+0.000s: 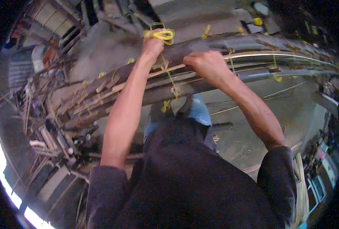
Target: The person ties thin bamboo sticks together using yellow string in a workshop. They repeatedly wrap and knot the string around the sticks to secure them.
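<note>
My left hand (153,46) is closed round a looped bundle of thin yellow cord (164,36), raised over the far side of a long frame of poles. To its right, my right hand (208,65) makes a fist right over a long, thin pale strip (154,74) that runs along the frame; whatever its fingers hold is hidden. Between and below my hands, a strand of yellow cord (171,78) crosses the poles. The dark, thick near pole (154,96) and a grey far pole (253,42) lie roughly parallel across the view.
Yellow ties (274,61) bind the frame at several places. A round yellow object (258,21) lies beyond it at the far right. Cut wood pieces (49,139) are piled at the left. Long thin rods (234,108) lie on the floor to the right of my legs.
</note>
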The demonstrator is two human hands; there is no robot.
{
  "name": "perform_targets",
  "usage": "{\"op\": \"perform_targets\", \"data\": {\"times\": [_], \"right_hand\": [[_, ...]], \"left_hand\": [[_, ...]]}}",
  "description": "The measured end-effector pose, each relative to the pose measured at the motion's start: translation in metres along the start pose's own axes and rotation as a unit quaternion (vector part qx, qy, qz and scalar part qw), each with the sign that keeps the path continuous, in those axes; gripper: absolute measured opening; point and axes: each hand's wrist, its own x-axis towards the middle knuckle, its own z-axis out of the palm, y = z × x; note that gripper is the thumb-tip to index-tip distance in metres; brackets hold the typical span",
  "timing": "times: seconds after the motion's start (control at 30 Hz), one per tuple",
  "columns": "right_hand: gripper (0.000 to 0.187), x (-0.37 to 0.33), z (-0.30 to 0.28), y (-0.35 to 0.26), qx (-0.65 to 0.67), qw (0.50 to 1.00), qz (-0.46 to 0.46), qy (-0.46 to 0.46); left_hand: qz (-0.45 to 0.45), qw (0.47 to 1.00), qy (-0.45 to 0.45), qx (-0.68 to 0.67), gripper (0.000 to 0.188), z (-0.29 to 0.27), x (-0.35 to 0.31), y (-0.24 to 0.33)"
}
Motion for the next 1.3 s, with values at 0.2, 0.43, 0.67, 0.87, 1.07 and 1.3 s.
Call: {"op": "perform_targets", "data": {"times": [0.2,0.43,0.67,0.87,1.07,1.3], "right_hand": [[0.011,-0.018,-0.044,0.033,-0.294,0.934,0.121,-0.165],[0.011,-0.097,0.034,-0.13,0.04,0.924,0.36,0.124],[0.021,0.096,0.085,-0.191,-0.122,0.972,0.157,0.122],[0.025,0.115,0.062,-0.146,0.157,0.967,0.202,-0.013],[0.024,0.116,0.066,-0.147,0.215,0.954,0.204,0.048],[0.016,0.048,0.045,-0.167,0.126,0.981,0.146,-0.02]], "left_hand": [[0.123,0.945,-0.053,0.297,0.046,-0.054,0.031,0.022],[0.22,0.975,0.038,0.005,0.033,-0.245,-0.142,0.012],[0.188,0.977,0.066,-0.08,0.025,-0.294,-0.226,-0.023],[0.13,0.982,-0.102,-0.09,0.021,-0.249,-0.26,-0.043],[0.121,0.992,0.007,0.024,0.019,-0.192,-0.259,-0.058],[0.138,0.957,0.104,0.233,0.019,-0.182,-0.243,-0.043]]}}
